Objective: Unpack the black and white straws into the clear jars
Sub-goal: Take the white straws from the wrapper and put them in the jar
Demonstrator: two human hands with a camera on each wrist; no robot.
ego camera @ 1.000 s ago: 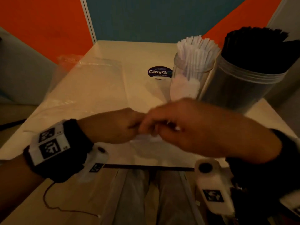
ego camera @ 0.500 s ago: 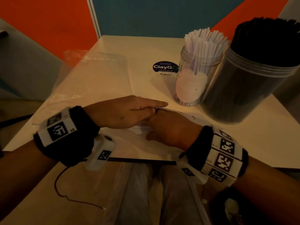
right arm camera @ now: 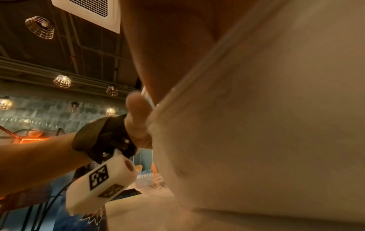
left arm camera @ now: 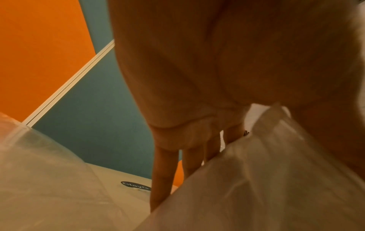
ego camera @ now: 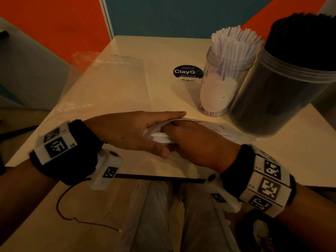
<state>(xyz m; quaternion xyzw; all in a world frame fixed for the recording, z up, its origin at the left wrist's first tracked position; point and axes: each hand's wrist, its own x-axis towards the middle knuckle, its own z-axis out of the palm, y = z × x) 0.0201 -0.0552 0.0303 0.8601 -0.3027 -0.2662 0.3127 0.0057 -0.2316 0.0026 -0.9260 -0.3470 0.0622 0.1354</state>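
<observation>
A small clear jar (ego camera: 225, 79) holds white straws at the back right of the table. Beside it, a larger clear jar (ego camera: 283, 91) is packed with black straws. A clear plastic bag (ego camera: 236, 133) lies on the table in front of the jars. My left hand (ego camera: 141, 130) holds its mouth, fingers (left arm camera: 160, 171) straight on top and thumb below, and the bag film (left arm camera: 256, 179) runs out from under the palm. My right hand (ego camera: 196, 142) is pushed into the bag mouth and grips a bundle of white straws (ego camera: 160, 138). Its fingertips are hidden.
An empty clear bag (ego camera: 109, 79) lies flat on the table's left half. A round dark sticker (ego camera: 188, 71) sits mid-table. Bare cream tabletop (ego camera: 300, 151) lies to the right. My legs show below the near table edge (ego camera: 154, 177). Orange and teal walls close the back.
A second ago both hands met above the bag. My right hand has since slid into the bag mouth, and white straw ends now show between the hands. The left hand's fingers straightened.
</observation>
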